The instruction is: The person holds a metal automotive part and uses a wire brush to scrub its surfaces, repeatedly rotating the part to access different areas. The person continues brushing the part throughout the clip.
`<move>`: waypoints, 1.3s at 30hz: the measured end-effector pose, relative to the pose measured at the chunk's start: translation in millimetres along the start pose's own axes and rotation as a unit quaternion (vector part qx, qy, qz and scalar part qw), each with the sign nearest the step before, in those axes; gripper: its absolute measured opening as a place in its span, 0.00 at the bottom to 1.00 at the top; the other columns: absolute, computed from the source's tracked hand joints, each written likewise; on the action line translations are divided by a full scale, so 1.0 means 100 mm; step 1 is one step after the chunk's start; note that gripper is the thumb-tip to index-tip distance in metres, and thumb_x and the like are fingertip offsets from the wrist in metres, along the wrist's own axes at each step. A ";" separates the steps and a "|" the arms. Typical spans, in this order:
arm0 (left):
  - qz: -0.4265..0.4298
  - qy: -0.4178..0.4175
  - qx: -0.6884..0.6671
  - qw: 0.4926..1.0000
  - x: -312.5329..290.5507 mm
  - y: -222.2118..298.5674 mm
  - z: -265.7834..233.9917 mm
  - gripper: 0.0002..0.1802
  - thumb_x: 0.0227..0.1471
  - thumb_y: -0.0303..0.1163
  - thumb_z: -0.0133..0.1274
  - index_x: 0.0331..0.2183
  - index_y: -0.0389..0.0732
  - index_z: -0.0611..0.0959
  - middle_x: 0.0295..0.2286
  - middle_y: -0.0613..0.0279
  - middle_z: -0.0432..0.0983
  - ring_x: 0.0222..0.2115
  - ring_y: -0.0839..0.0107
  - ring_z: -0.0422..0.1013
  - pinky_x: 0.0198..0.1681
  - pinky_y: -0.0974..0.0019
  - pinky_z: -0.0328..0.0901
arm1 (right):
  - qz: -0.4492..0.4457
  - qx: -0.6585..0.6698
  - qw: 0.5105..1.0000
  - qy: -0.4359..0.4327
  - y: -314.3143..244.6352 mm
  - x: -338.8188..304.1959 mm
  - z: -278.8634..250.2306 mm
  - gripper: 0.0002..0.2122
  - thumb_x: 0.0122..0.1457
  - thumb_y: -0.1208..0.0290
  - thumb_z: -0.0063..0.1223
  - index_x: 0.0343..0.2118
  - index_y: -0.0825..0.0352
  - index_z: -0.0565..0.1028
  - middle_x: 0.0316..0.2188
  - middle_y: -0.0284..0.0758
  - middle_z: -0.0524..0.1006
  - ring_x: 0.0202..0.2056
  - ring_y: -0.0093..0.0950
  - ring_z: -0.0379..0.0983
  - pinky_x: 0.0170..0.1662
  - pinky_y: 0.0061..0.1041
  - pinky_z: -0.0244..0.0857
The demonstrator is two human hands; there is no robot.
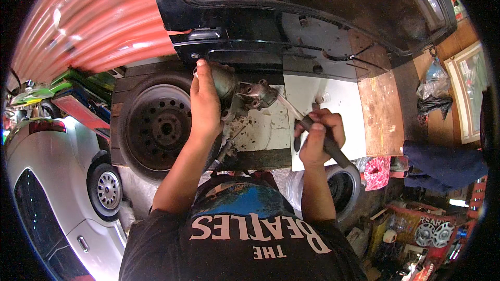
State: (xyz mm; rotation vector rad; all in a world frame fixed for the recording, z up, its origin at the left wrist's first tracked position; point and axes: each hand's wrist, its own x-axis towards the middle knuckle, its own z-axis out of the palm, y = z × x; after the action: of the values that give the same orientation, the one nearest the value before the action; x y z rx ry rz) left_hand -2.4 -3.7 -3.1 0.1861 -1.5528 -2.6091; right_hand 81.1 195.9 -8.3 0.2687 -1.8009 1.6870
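Over the stained white part of the worktop (266, 138), you held a grey cast-metal part (258, 95) up in your left hand (207, 101), its narrower end pointing to your right. That hand was curled around the wider, rounded body with the thumb laid along the near side; most of its fingers were hidden, so I cannot tell how tightly they closed. Your right hand (322, 132) was closed around a dark-handled tool (334, 151), thumb on top, and the tool's pale, slim tip (289, 108) lay at the narrow end of the part. Whether it touched the metal I cannot tell.

To work well here, a firm left grip seemed wise, since the part looked heavy and hung clear of any support; resting its body on the worktop would likely have steadied it. Short, light strokes, with the part turned to offer each recess, looked better than force. Dark crumbs (249, 129) lay below, and a smaller metal piece (226, 152) lay near the front edge, best kept clear of your forearm.
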 end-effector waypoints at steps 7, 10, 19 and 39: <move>0.008 0.012 -0.027 1.000 -0.03 0.01 0.04 0.31 0.65 0.56 0.37 0.44 0.34 0.74 0.37 0.58 0.75 0.36 0.70 0.73 0.41 0.65 0.70 | -0.013 -0.026 0.999 0.015 0.00 -0.03 -0.01 0.15 0.60 0.62 0.51 0.30 0.71 0.65 0.26 0.43 0.71 0.13 0.25 0.67 0.15 0.23 0.62; -0.005 0.006 -0.044 0.999 -0.02 0.04 0.02 0.31 0.64 0.56 0.38 0.44 0.34 0.74 0.37 0.58 0.75 0.36 0.70 0.74 0.41 0.65 0.70 | -0.020 -0.014 1.000 0.014 -0.03 -0.06 0.14 0.15 0.60 0.62 0.50 0.29 0.71 0.64 0.26 0.43 0.70 0.13 0.24 0.65 0.14 0.23 0.61; 0.036 0.006 0.052 0.998 -0.02 -0.02 0.03 0.32 0.64 0.57 0.37 0.41 0.34 0.76 0.35 0.59 0.76 0.33 0.72 0.72 0.39 0.67 0.68 | -0.002 -0.126 0.991 -0.034 -0.06 -0.12 0.04 0.20 0.58 0.52 0.56 0.32 0.69 0.70 0.26 0.43 0.78 0.24 0.28 0.75 0.29 0.31 0.70; -0.012 0.008 -0.019 1.000 -0.06 0.05 0.05 0.32 0.64 0.57 0.37 0.44 0.35 0.75 0.37 0.57 0.77 0.35 0.69 0.74 0.42 0.64 0.69 | 0.000 -0.015 0.999 0.043 -0.05 -0.10 0.01 0.21 0.60 0.54 0.53 0.30 0.69 0.61 0.25 0.44 0.70 0.13 0.24 0.67 0.13 0.22 0.59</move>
State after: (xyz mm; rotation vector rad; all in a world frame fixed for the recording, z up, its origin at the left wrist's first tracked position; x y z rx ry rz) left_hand 2.5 -0.9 4.3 0.2236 -1.5045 -2.6455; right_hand 91.6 190.9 -10.1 0.1802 -1.7621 1.6454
